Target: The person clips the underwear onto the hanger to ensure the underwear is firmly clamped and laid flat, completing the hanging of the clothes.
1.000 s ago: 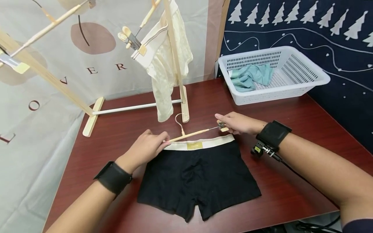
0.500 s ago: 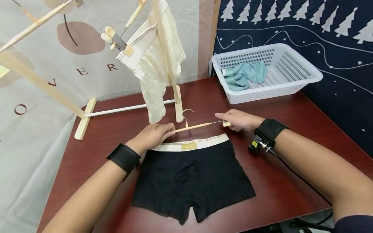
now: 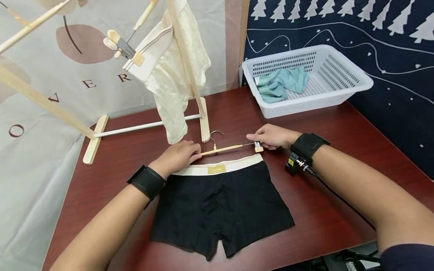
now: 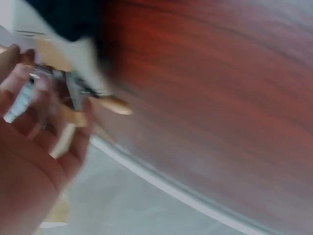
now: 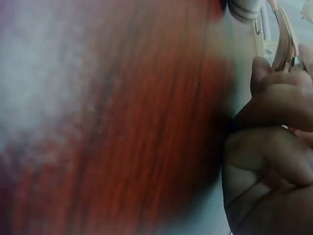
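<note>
Black boxer shorts (image 3: 220, 205) with a cream waistband (image 3: 220, 168) lie flat on the dark red table (image 3: 339, 124). A wooden clip hanger (image 3: 225, 148) lies just beyond the waistband. My left hand (image 3: 181, 154) grips the hanger's left end, where the blurred left wrist view shows a wood-and-metal clip (image 4: 73, 98) in its fingers. The right hand (image 3: 271, 136) pinches the right clip (image 3: 258, 146). The right wrist view is blurred and shows only curled fingers (image 5: 274, 147) over the table.
A wooden drying rack (image 3: 190, 64) stands at the back left, with a cream garment (image 3: 173, 75) clipped on a hanger. A white plastic basket (image 3: 339, 81) at the back right holds a teal cloth (image 3: 281, 82). Curtains hang behind the table.
Both hands have brought the hanger closer to the waistband and lower onto the table. The shorts have not moved on the table.
</note>
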The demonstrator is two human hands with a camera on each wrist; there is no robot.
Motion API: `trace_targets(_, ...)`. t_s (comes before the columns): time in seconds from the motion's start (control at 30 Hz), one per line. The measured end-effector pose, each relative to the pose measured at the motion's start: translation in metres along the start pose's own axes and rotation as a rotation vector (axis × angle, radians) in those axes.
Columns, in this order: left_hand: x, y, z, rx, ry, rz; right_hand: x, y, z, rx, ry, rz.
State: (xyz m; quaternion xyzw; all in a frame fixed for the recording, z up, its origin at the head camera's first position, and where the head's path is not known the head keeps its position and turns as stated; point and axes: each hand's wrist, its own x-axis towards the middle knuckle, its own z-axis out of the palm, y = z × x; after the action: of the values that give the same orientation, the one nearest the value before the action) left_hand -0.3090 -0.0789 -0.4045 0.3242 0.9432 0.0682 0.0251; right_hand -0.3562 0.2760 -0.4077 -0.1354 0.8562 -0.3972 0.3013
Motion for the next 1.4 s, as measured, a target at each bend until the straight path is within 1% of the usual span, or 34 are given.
trace_targets(0.07,-0.002,0.010,-0.001,0.064,0.018,-0.051,0.001,0.000,-0.001,-0.011,-0.019,0.019)
trace_targets(0.13,-0.002,0.024,-0.001,0.112,0.078,-0.078,0.003,0.000,-0.002,-0.010,-0.032,0.044)
trace_targets(0.2,-0.002,0.042,-0.001,0.131,0.141,-0.069,0.005,0.001,-0.003,-0.001,-0.045,0.067)
trace_targets(0.27,0.002,0.062,0.000,0.111,0.173,-0.031,0.007,0.001,-0.005,0.010,-0.059,0.077)
trace_targets(0.33,0.009,0.083,0.001,0.090,0.149,0.012,0.009,0.002,-0.006,0.016,-0.075,0.079)
trace_targets(0.4,0.019,0.102,0.003,0.084,0.094,0.030,0.009,0.003,-0.007,0.017,-0.088,0.079)
trace_targets(0.47,0.033,0.116,0.006,0.101,0.027,0.019,0.010,0.004,-0.008,0.028,-0.098,0.080)
trace_targets(0.57,0.052,0.130,0.012,0.150,-0.058,-0.018,0.010,0.004,-0.008,0.051,-0.118,0.080)
trace_targets(0.67,0.064,0.138,0.016,0.178,-0.104,-0.051,0.011,0.004,-0.006,0.069,-0.145,0.066)
trace_targets(0.73,0.068,0.141,0.018,0.181,-0.108,-0.060,0.010,0.003,-0.006,0.077,-0.153,0.071)
trace_targets(0.9,0.072,0.145,0.019,0.160,-0.100,-0.059,0.010,0.000,-0.009,0.048,-0.166,0.087)
trace_targets(1.03,0.072,0.146,0.018,0.140,-0.105,-0.073,0.011,-0.003,-0.011,0.027,-0.186,0.084)
trace_targets(1.13,0.073,0.146,0.018,0.105,-0.107,-0.075,0.011,-0.002,-0.011,0.030,-0.199,0.079)
trace_targets(1.4,0.076,0.140,0.017,-0.051,-0.100,-0.053,0.009,0.001,-0.011,0.068,-0.212,0.033)
